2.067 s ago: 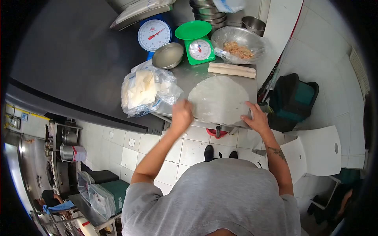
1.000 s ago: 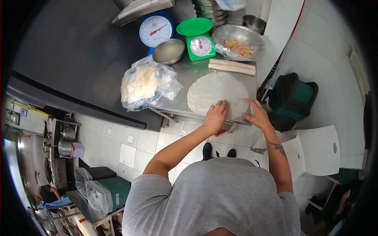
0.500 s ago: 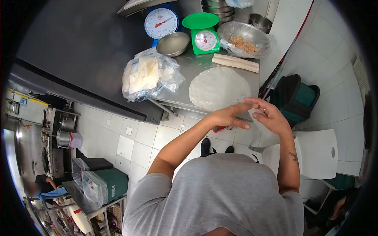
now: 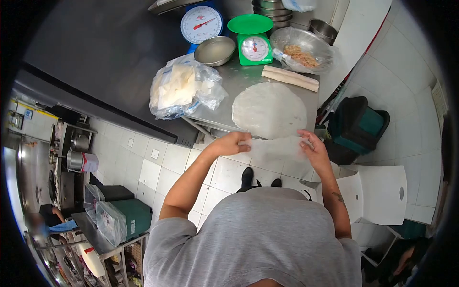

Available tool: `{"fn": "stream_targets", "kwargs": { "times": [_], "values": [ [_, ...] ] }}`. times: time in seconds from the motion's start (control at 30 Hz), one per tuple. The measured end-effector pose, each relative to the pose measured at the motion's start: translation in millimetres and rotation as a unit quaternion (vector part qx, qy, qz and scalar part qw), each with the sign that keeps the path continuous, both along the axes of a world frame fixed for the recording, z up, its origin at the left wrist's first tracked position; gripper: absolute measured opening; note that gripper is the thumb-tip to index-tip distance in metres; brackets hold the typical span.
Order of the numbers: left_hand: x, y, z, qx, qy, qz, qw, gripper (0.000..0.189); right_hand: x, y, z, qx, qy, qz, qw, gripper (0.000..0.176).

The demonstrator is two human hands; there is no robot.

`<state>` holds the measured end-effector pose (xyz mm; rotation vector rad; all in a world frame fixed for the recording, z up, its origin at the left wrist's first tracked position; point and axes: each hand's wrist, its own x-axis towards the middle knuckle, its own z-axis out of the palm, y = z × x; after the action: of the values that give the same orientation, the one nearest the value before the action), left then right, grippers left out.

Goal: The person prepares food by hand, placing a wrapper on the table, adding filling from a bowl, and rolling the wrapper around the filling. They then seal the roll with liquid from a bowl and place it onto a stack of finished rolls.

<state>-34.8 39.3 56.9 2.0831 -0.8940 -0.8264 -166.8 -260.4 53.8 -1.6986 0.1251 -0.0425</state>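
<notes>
A thin, translucent white sheet [image 4: 277,149], looking like a wrapper skin, stretches between my two hands at the table's front edge. My left hand [image 4: 233,144] pinches its left end between thumb and fingers. At the other end, my right hand [image 4: 315,150] grips the sheet with thumb and fingertips. Just beyond, a round, pale translucent skin [image 4: 269,107] lies flat on the metal table [image 4: 224,107], and the held sheet overlaps its near edge in this view. Long pale rolls [image 4: 290,78] lie side by side behind the round skin.
Left on the table sits a plastic bag of pale folded sheets [image 4: 179,83]. Behind stand a metal bowl of cloudy liquid [image 4: 215,50], a blue dial scale [image 4: 202,25], a green scale [image 4: 254,48] and a plastic-lined bowl of orange-brown filling [image 4: 301,55]. A white chair [image 4: 382,193] is at right.
My hands have moved apart, the left one leftward and the right one slightly down and left. The thin sheet, bunched at my right hand before, is now spread between them.
</notes>
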Motion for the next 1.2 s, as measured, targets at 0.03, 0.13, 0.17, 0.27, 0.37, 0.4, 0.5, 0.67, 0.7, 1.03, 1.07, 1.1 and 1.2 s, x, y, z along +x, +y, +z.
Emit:
{"fn": "stream_targets", "kwargs": {
  "times": [0.03,0.13,0.17,0.27,0.37,0.4,0.5,0.67,0.7,1.03,1.07,1.1,1.2],
  "values": [
    [6,1,3,-0.015,0.007,0.013,1.000,0.029,3,2,-3,-0.035,-0.029,0.002,0.999,0.034],
    [24,-2,16,-0.011,0.020,0.042,0.999,0.022,12,5,-5,-0.058,-0.018,-0.026,0.998,0.032],
    [33,-1,8,-0.026,0.024,0.043,0.998,0.021,17,4,-11,-0.098,-0.043,-0.030,0.994,0.032],
    [53,-8,3,-0.028,0.027,0.039,0.998,0.017,27,5,-17,-0.147,-0.031,-0.055,0.987,0.031],
    [71,-12,-12,-0.012,0.006,0.033,0.999,0.017,34,16,7,-0.102,0.058,-0.086,0.989,0.031],
    [74,-13,-12,-0.015,0.002,0.035,0.999,0.017,37,14,-1,-0.119,0.024,-0.085,0.989,0.031],
    [80,-13,-13,-0.012,0.031,0.057,0.998,0.017,45,4,-15,-0.187,-0.044,-0.075,0.978,0.033],
    [85,-17,-21,0.005,0.003,0.095,0.995,0.018,56,3,-16,-0.252,-0.051,-0.080,0.963,0.037],
    [84,-19,-25,0.007,-0.036,0.111,0.993,0.018,58,3,-19,-0.257,-0.045,-0.086,0.962,0.037],
    [71,-25,-38,0.005,-0.232,0.178,0.956,0.022,63,2,-41,-0.301,-0.056,-0.107,0.946,0.042],
    [69,-25,-37,0.002,-0.235,0.183,0.955,0.021,62,3,-39,-0.308,-0.056,-0.106,0.944,0.043],
    [68,-25,-39,-0.002,-0.239,0.188,0.953,0.021,62,4,-38,-0.314,-0.057,-0.106,0.942,0.044],
    [66,-23,-43,-0.020,-0.247,0.204,0.947,0.022,61,3,-36,-0.328,-0.053,-0.105,0.938,0.045]
  ]
}}
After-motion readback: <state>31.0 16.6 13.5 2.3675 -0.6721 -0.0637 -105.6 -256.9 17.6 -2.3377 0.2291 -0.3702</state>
